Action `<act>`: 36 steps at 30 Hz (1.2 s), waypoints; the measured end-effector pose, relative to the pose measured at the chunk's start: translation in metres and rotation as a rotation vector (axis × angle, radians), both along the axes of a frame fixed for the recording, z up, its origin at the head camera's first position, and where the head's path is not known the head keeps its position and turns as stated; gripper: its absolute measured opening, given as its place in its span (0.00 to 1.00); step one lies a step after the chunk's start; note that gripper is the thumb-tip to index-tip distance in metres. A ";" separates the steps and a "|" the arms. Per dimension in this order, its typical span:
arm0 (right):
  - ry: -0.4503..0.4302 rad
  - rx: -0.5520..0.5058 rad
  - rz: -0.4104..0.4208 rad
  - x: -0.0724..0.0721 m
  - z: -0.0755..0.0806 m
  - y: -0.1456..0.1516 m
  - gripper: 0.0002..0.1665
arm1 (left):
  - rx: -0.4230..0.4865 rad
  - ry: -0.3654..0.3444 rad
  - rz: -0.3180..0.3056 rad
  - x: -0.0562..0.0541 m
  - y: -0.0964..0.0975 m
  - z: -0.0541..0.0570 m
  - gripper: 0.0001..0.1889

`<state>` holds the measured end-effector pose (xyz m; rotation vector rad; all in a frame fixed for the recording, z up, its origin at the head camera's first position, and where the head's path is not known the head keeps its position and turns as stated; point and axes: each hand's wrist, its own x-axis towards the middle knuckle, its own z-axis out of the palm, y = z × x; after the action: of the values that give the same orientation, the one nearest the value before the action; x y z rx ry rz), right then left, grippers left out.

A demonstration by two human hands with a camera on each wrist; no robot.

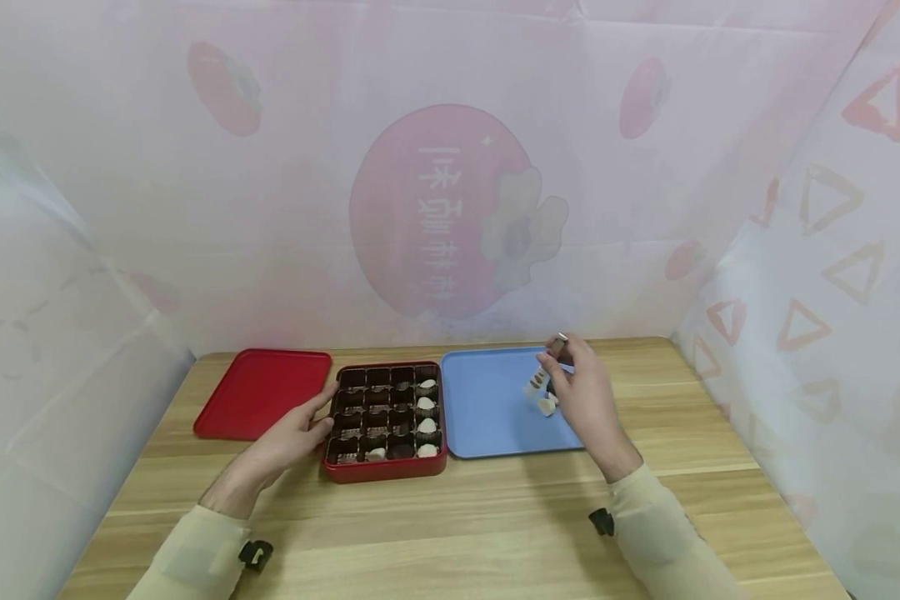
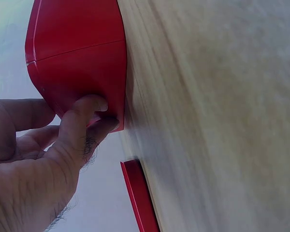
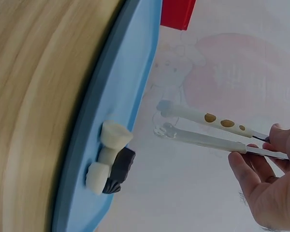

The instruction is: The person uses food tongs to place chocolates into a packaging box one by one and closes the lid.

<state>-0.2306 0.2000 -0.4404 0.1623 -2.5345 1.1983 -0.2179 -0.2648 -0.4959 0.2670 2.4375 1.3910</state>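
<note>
My left hand (image 1: 294, 435) touches the left side of a red box (image 1: 387, 472), its fingers against the wall in the left wrist view. Inside the box is a dark brown divided insert; white chocolates (image 1: 427, 426) fill its right column, one more white piece (image 1: 376, 454) lies in the front row, and some dark pieces sit between. My right hand (image 1: 587, 398) grips metal tongs (image 3: 203, 140) with pale, brown-spotted arms. The tong tips stand apart with nothing between them, above a blue tray (image 1: 487, 417). On that tray, white chocolates (image 3: 116, 135) and dark chocolates (image 3: 122, 165) are clustered.
A flat red lid (image 1: 258, 392) lies left of the box on the wooden table (image 1: 435, 533). The blue tray stands right beside the box. Printed pale sheets (image 1: 285, 208) hang behind the table and at both sides.
</note>
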 end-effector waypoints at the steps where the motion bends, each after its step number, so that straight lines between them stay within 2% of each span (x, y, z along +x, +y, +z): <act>1: -0.004 0.002 -0.002 0.000 -0.001 0.002 0.11 | 0.001 0.001 0.001 0.000 0.000 0.000 0.39; 9: -0.016 0.059 -0.014 -0.001 -0.009 0.014 0.10 | -0.013 0.004 0.003 0.001 0.000 0.001 0.39; 19: -0.027 0.158 -0.012 -0.004 -0.021 0.014 0.09 | 0.003 -0.003 0.000 0.000 0.001 0.002 0.39; 27: -0.017 0.161 0.005 -0.002 -0.025 0.007 0.06 | 0.011 -0.018 0.006 -0.001 0.001 0.001 0.39; 36: 0.026 0.119 0.050 0.002 -0.016 -0.020 0.07 | -0.007 -0.001 0.000 0.000 -0.001 0.000 0.39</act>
<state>-0.2287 0.1803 -0.4567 0.2691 -2.5945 1.0562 -0.2182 -0.2656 -0.4959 0.2646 2.4405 1.3824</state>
